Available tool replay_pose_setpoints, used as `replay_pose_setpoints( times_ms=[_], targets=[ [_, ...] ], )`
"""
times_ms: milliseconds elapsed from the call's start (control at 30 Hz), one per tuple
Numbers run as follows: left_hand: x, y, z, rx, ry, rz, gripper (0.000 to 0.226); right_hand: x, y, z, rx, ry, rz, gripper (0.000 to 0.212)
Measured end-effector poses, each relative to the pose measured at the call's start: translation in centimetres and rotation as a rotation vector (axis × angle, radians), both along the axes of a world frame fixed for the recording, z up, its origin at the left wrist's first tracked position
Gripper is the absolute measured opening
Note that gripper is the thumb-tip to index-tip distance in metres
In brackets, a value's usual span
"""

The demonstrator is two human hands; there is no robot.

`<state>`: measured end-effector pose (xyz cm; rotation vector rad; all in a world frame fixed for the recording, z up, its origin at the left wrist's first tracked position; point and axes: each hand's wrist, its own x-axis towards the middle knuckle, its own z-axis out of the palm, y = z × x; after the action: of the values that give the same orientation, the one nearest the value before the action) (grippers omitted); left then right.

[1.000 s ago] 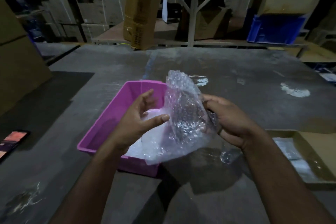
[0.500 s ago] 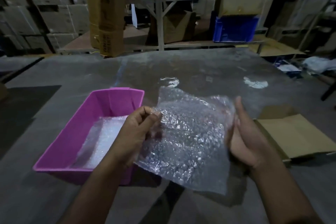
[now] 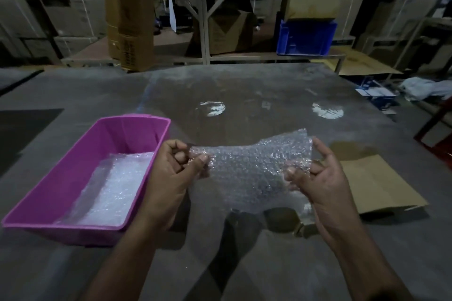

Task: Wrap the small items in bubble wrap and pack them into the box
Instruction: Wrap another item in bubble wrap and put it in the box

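Observation:
A clear sheet of bubble wrap (image 3: 247,171) is stretched between both hands above the grey table. My left hand (image 3: 175,176) pinches its left edge between thumb and curled fingers. My right hand (image 3: 315,176) pinches its right edge, thumb on the front. A pink plastic bin (image 3: 73,173) stands at the left with more bubble wrap (image 3: 115,190) lying in its bottom. A cardboard box (image 3: 376,183) lies at the right, partly behind my right hand. No small items show.
The grey table (image 3: 244,95) runs back to a shelf with a tall cardboard carton (image 3: 127,12) and a blue crate (image 3: 305,36). Stacked cartons fill the background. A red frame (image 3: 437,129) stands at the right edge.
The crumpled bubble wrap has been opened out into a flat sheet held by both edges. The view has swung right, so the pink bin sits further left.

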<state>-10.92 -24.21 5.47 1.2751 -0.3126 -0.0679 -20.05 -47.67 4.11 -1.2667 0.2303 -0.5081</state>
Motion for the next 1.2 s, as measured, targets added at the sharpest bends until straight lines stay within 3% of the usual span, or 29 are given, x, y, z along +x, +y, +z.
replay_pose_setpoints(
  times_ms=[100, 200, 267, 333, 467, 667, 800, 933, 1000, 1100, 1200],
  targets=[
    [-0.7, -0.7, 0.2, 0.041, -0.055, -0.044, 0.037, -0.2, -1.4, 0.3, -0.002, -0.062, -0.041, 0.08],
    [-1.1, -0.9, -0.1, 0.286, -0.149, -0.184, 0.085, -0.3, -2.6, 0.5, 0.02, -0.068, 0.024, 0.077],
    [-1.4, -1.3, -0.3, 0.483, -0.204, -0.224, 0.102, -0.4, -3.3, 0.4, 0.005, -0.069, 0.094, 0.078],
    [-1.8, -1.9, -0.5, 0.503, -0.197, -0.19, 0.098, -0.9, -4.0, 0.3, -0.051, -0.051, 0.157, 0.08],
    [-2.4, -2.7, -0.1, 0.367, -0.131, -0.027, 0.085, -1.8, -4.9, 0.2, -0.239, 0.037, 0.293, 0.095],
    [-2.8, -2.6, 1.1, 0.35, -0.182, 0.027, 0.07, -1.8, -5.0, 0.4, -0.342, 0.015, 0.237, 0.047],
    [-3.6, -2.7, 1.3, 0.553, -0.283, -0.037, 0.069, -1.3, -5.2, 1.0, -0.33, -0.011, 0.183, 0.048],
    [-3.8, -2.9, 1.7, 0.556, -0.267, 0.078, 0.036, -0.8, -5.8, 1.1, -0.523, 0.025, 0.169, 0.054],
    [-3.5, -2.6, 1.6, 0.615, -0.316, 0.155, 0.024, -0.5, -5.9, 1.1, -0.639, 0.017, 0.118, 0.042],
    [-3.0, -2.2, 1.3, 0.795, -0.401, 0.251, 0.027, -0.1, -5.8, 1.4, -0.81, -0.03, 0.022, 0.013],
    [-2.8, -2.0, 1.7, 0.764, -0.389, 0.227, 0.026, 0.2, -6.2, 1.6, -0.837, 0.014, 0.03, 0.009]
  ],
)
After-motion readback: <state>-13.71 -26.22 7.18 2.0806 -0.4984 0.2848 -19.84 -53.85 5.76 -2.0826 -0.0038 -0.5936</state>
